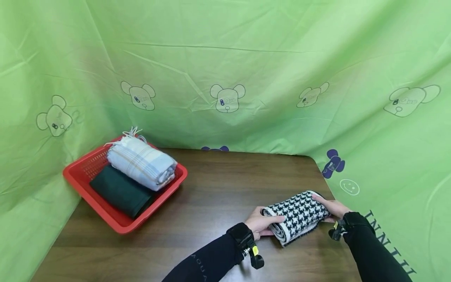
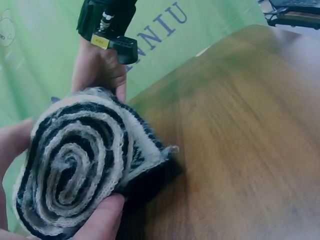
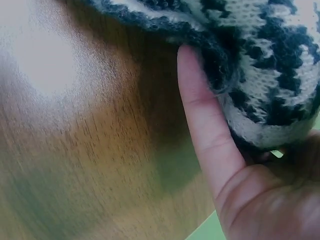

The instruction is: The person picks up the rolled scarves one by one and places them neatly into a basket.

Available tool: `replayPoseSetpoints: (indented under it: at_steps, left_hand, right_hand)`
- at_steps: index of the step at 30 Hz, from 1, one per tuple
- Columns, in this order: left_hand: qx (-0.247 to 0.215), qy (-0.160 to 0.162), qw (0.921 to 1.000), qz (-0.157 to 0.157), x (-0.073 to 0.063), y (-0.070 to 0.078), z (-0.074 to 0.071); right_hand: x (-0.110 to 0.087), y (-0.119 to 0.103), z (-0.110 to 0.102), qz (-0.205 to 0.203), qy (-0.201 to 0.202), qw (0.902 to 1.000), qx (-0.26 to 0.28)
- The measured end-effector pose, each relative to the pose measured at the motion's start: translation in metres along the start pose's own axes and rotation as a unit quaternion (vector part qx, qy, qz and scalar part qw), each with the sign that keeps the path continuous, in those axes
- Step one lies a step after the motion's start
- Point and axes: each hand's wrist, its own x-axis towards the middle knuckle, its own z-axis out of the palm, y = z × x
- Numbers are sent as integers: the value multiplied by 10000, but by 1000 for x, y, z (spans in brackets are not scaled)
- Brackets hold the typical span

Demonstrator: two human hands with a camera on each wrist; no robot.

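A rolled black-and-white houndstooth knit scarf lies at the right of the table, held at both ends. My left hand grips its near left end, one digit over the top and others lower down. In the left wrist view, the scarf's spiral end faces the camera, with a loose edge sticking out at the side. My right hand grips the far right end. One of its digits reaches along the scarf's lower edge in the right wrist view; the others are mostly hidden.
At the left stands a red plastic basket. Inside it lie a folded dark green cloth and a rolled pale blue-and-white fringed scarf. A green printed curtain hangs behind and beside the wooden table.
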Motion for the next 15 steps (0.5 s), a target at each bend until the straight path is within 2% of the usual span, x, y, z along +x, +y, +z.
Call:
replayPoseSetpoints:
  at_steps: [5, 9, 15]
  left_hand:
    - [-40, -193, 9998, 39, -1, 4, -6]
    - [8, -108, 9999, 131, 0, 3, -7]
    - [-83, -41, 9997, 223, 6, 1, -13]
  right_hand:
    - [1, -3, 3, 14, -40, 9998, -218]
    - [3, -5, 3, -37, -111, 9987, -499]
    - [6, -7, 6, -28, -213, 9992, -350]
